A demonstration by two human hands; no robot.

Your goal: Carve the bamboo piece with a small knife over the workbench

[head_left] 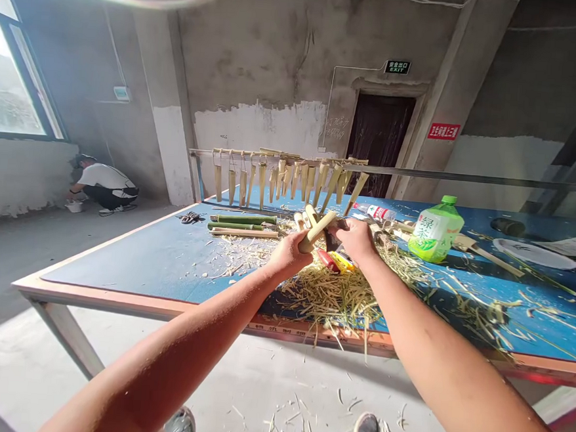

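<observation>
My left hand [289, 255] is closed around the lower end of a pale bamboo piece [323, 226], which slants up to the right over the table. Just to its right, my right hand [358, 239] is closed near a dark object [334, 235]; what its fingers grip is mostly hidden. Beneath the hands lie a red-handled tool [328, 261] and a yellow item [344, 263]. A thick heap of bamboo shavings [336, 295] spreads toward the table's front edge. Cut green bamboo lengths [243, 221] rest to the left.
Several bamboo pieces [261, 182] hang from a rail [468, 178] across the blue table [136, 264]. At right stand a green tea bottle [436, 230] and a white plate [534, 254]. A clear bottle [374, 211] lies behind. Another person [106, 180] crouches at far left.
</observation>
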